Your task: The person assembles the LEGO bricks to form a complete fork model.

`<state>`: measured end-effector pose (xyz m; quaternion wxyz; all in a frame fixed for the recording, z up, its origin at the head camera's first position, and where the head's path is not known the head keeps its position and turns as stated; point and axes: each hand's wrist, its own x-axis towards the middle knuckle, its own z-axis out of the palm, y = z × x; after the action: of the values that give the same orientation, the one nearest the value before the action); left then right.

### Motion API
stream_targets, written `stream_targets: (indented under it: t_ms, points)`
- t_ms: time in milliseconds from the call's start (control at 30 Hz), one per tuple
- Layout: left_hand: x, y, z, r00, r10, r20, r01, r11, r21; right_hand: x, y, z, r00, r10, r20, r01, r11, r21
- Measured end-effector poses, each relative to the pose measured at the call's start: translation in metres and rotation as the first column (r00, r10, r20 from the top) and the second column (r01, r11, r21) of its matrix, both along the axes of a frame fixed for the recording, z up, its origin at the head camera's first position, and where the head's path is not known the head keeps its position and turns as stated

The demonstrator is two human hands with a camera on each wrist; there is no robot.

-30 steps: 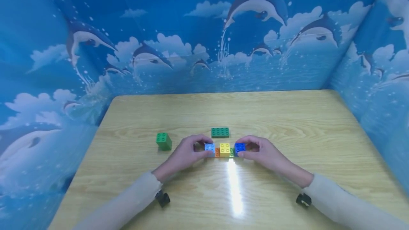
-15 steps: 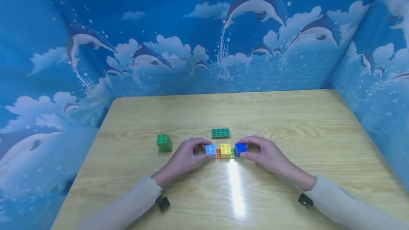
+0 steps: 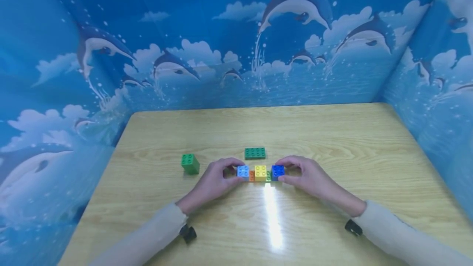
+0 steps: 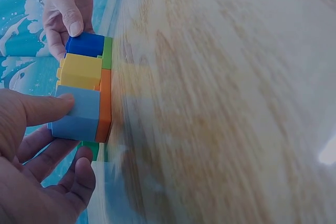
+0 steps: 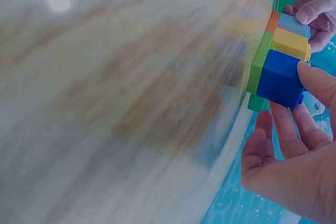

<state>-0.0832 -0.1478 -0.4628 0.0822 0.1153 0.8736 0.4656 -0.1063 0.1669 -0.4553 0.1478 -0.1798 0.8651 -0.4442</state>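
Orange [image 4: 105, 103] and light green [image 5: 258, 61] bricks lie end to end on the table as a low row. On top stand a light blue brick [image 3: 242, 171] at the left end, a yellow brick [image 3: 260, 173] in the middle and a dark blue brick [image 3: 277, 172] at the right end. Between thumb and fingers my left hand [image 3: 216, 179] pinches the light blue brick. The dark blue one is pinched in the same way by my right hand [image 3: 308, 175]. Gaps separate the three upper bricks.
Just behind the row lies a flat dark green brick [image 3: 255, 153]. A tall green block [image 3: 190, 164] stands to the left of my left hand. Dolphin-printed sheets [image 3: 236, 44] border the wooden table [image 3: 314, 130] at the back and sides.
My left thumb has drawn back slightly to the left along the light blue brick. Otherwise hands and bricks hold their places, apart from a slight camera shift.
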Motion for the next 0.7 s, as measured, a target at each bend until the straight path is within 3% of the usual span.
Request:
stream_targets:
  t_ms: [267, 533, 700]
  points:
    - [-0.001, -0.002, 0.000, 0.999, 0.005, -0.039, -0.006, 1.000, -0.022, -0.005, 0.002, 0.000, 0.989, 0.101, -0.112, -0.098, 0.995, 0.034]
    - [-0.003, -0.003, 0.005, 0.997, 0.040, -0.070, -0.039, 0.999, 0.007, -0.009, 0.000, 0.003, 0.987, 0.096, -0.130, -0.096, 0.995, 0.007]
    - [-0.007, -0.004, 0.006, 0.996, 0.080, -0.039, -0.078, 0.996, 0.046, -0.014, -0.003, 0.006, 0.988, 0.078, -0.132, -0.080, 0.997, -0.006]
